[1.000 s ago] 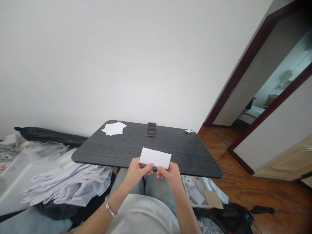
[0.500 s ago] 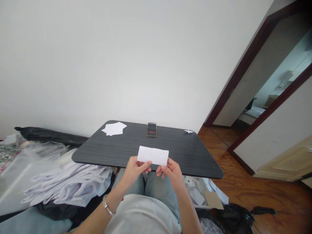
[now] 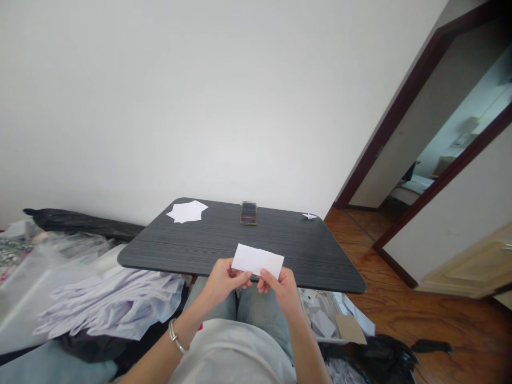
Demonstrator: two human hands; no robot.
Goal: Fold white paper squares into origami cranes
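Observation:
A white oblong piece of paper (image 3: 258, 260), apparently folded, is held up over the near edge of the dark table (image 3: 192, 242). My left hand (image 3: 229, 276) is closed on its lower left part, thumb in front and fingers behind. At its lower right, my right hand (image 3: 279, 281) pinches the same paper, with the thumb on the front face. Both thumbs are close together along the lower edge. The fingers behind the paper are partly hidden.
Loose white sheets (image 3: 187, 212) lie at the table's back left. A phone (image 3: 248, 213) is at the back middle, a small folded paper figure (image 3: 309, 216) at the back right. White cloth (image 3: 116, 301) is heaped left, and a box of papers (image 3: 326, 322) sits below right.
The paper has shifted slightly right and down and now tilts lower at its right end. My right thumb has moved inward along the lower edge, nearer my left thumb.

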